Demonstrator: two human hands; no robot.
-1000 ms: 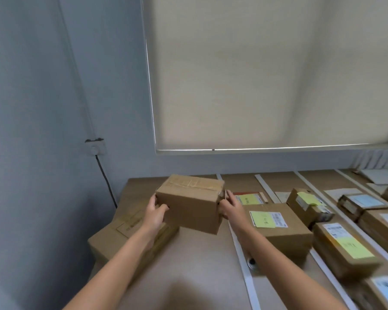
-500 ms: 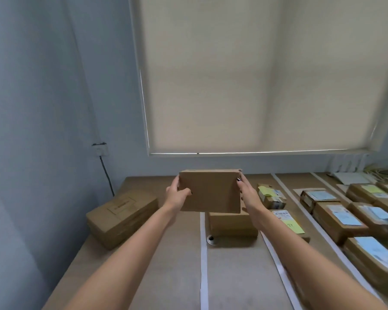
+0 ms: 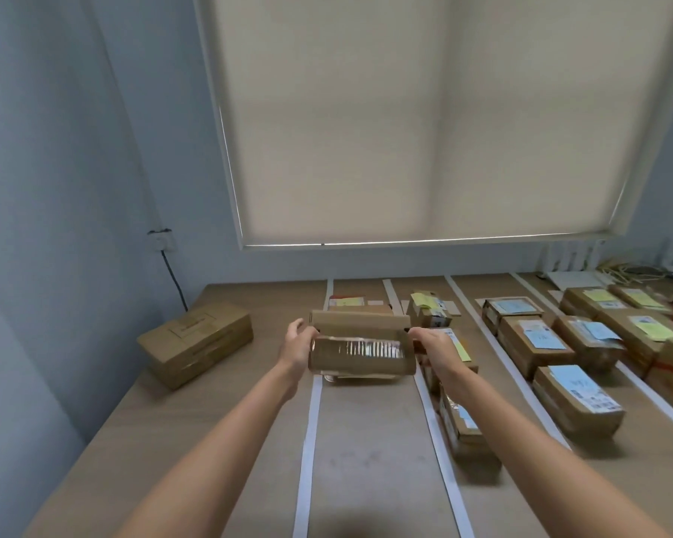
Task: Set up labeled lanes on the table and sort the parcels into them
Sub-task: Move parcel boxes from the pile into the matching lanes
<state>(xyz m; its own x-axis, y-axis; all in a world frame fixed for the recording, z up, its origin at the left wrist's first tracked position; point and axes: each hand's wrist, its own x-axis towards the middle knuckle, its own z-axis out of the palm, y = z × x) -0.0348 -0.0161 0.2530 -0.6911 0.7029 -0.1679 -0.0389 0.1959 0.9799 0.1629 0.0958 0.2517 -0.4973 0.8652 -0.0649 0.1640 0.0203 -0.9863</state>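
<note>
Sorting is the step in hand: the left hand (image 3: 297,345) and the right hand (image 3: 432,345) clasp the two ends of a plain brown cardboard parcel with a glossy taped face (image 3: 360,353), fingers curled round its edges, held just above the wooden table (image 3: 366,460) between two white tape strips (image 3: 309,421). Beyond the hands lies another brown box (image 3: 360,322), right of them labelled parcels fill further lanes, and the next move probably calls for lowering the parcel level into its lane, clear of the strips.
</note>
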